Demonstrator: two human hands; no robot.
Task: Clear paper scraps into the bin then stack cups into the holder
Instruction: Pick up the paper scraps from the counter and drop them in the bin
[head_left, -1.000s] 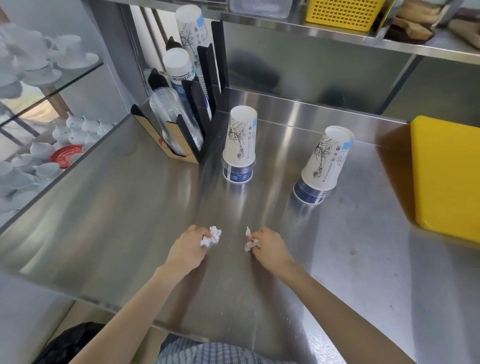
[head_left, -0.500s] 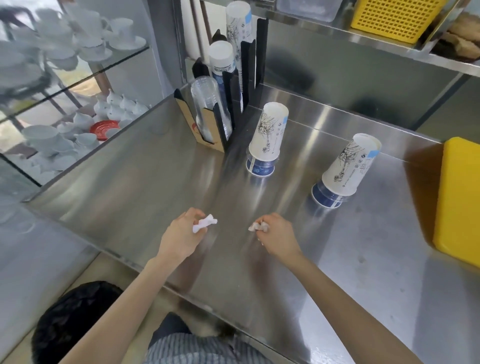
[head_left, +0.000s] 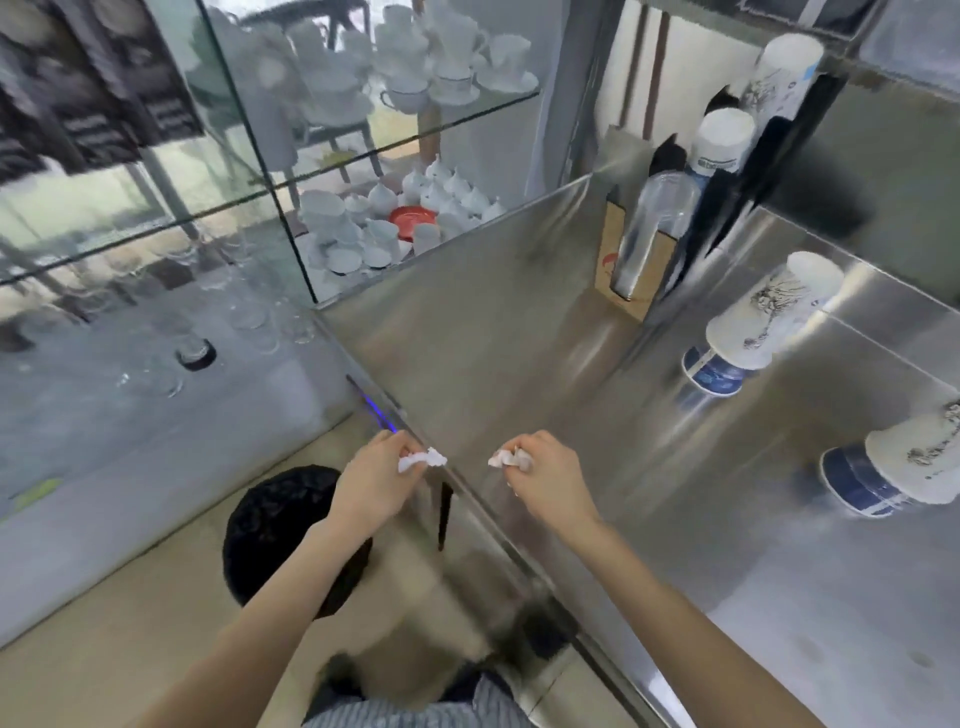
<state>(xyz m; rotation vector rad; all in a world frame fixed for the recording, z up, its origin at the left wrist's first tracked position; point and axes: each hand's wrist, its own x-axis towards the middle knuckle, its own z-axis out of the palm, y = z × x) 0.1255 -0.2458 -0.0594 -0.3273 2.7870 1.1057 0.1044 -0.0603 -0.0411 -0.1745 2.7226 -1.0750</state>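
My left hand (head_left: 371, 480) pinches a crumpled white paper scrap (head_left: 422, 460) just past the counter's left edge, above the floor. My right hand (head_left: 550, 475) grips a second paper scrap (head_left: 503, 458) over the steel counter (head_left: 519, 322) near that edge. A black bin (head_left: 275, 525) stands on the floor below my left forearm. Two stacks of upturned paper cups stand on the counter at the right, one (head_left: 758, 322) nearer the holder, the other (head_left: 904, 467) at the frame edge. The black cup holder (head_left: 727, 182) with cups in it stands at the back.
A glass cabinet (head_left: 363, 182) full of white crockery stands left of the counter. Its lower glass shelf holds clear glasses (head_left: 244, 312). A steel shelf edge runs above the holder at the top right. Beige floor lies around the bin.
The view has swung left and down, bringing the bin and floor into sight. Both hands, each with its scrap, have moved from mid-counter toward the left edge; the left one now overhangs it.
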